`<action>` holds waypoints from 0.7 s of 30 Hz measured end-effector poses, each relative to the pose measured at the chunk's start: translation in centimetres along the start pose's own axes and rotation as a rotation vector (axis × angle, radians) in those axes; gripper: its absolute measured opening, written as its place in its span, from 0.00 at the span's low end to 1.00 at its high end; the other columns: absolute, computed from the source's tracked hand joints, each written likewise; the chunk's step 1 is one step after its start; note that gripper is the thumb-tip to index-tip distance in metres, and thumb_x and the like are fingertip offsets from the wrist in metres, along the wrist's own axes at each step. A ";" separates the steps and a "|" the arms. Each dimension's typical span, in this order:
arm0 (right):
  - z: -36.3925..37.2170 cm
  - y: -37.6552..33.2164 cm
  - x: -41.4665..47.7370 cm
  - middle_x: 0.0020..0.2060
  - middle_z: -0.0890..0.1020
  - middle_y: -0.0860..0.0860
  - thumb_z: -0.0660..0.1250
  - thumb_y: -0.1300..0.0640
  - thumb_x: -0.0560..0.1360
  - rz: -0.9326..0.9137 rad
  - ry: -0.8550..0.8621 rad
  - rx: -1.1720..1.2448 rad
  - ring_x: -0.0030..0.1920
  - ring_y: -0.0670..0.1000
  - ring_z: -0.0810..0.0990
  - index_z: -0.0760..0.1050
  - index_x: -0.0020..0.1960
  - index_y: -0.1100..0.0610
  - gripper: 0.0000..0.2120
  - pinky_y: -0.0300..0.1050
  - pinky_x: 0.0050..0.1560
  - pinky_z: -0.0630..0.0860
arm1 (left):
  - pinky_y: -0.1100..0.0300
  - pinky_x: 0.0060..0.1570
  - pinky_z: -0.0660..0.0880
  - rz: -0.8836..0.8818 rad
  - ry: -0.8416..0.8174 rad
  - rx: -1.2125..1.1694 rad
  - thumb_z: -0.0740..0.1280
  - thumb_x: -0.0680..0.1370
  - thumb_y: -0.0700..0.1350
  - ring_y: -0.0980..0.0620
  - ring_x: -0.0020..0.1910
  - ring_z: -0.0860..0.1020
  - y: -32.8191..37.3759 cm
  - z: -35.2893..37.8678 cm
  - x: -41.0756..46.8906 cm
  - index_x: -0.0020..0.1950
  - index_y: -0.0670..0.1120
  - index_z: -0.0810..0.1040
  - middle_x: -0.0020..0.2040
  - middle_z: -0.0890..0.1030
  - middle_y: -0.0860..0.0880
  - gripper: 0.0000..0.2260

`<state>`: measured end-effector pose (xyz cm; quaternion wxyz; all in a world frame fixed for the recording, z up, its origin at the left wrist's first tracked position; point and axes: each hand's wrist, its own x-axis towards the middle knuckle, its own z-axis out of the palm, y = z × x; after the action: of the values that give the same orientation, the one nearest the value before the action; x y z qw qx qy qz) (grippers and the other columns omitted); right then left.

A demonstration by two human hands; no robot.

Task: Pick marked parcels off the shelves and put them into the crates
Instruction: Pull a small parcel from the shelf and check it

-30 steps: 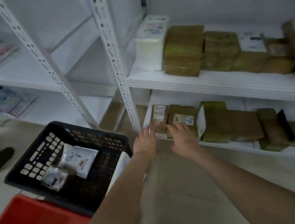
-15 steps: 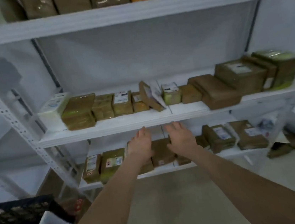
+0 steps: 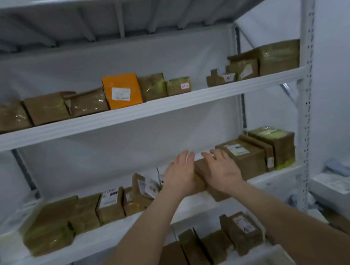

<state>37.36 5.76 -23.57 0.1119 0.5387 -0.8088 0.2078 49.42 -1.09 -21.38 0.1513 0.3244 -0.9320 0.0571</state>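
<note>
Both hands reach out in front of the middle shelf (image 3: pixel 95 241). The left hand (image 3: pixel 180 175) and right hand (image 3: pixel 224 172) are spread wide with straight fingers and hold nothing. They flank a plain brown parcel (image 3: pixel 201 168) lying on that shelf, palms turned partly toward each other. This looks like the set-up for a two-sided grasp, which suits a flat, wide package. Whether either palm already touches it cannot be told.

Just right of the right hand stands a labelled box (image 3: pixel 243 157), and to the left more labelled parcels stand on edge in a row, so the labels can be read from the front. On the upper shelf (image 3: pixel 123 116) an orange parcel (image 3: pixel 121 90) stands among brown ones. Motion blur hides any mark on the parcel between the hands. No crates are in view, so a picked parcel would probably have to be carried away from these shelves.
</note>
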 end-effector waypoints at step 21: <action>-12.5 2.8 28.5 0.72 0.66 0.59 0.66 0.56 0.76 0.055 0.130 0.715 0.71 0.57 0.66 0.54 0.77 0.55 0.34 0.46 0.67 0.64 | 0.53 0.54 0.74 -0.353 0.397 -0.470 0.61 0.78 0.42 0.42 0.57 0.75 -5.3 -13.3 25.9 0.70 0.39 0.65 0.62 0.74 0.40 0.21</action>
<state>23.01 -11.13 -1.57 -0.0378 0.5076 -0.6903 0.5142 36.69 -17.70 -0.51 0.4076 0.4193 -0.8017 -0.1237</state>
